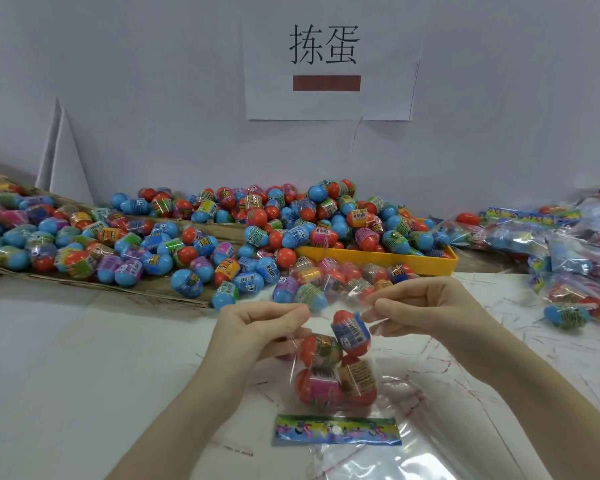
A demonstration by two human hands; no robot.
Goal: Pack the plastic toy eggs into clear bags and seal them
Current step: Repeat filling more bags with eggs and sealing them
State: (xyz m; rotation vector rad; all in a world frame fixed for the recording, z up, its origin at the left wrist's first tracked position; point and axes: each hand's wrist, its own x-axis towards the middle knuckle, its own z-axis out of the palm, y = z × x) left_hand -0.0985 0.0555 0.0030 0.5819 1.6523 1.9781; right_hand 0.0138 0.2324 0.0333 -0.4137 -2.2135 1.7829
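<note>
White paper sign [329, 57] on the wall: two large black characters, 拣蛋, above a solid brown bar. Several egg wrappers bear a "6" beside a barcode, e.g. one blue egg [253, 235]. Other wrapper print is too small to read.

White table [66, 358]: loose eggs [222, 233] heaped at 12 on cardboard [146, 289] and yellow tray [378, 259]; filled bags [568, 244] at 2; printed card [336, 430] at 6 (on clear bags [413, 455]).

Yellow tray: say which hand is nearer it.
Right. The right hand pinches the clear bag just in front of the yellow tray; the left hand sits farther left.
</note>
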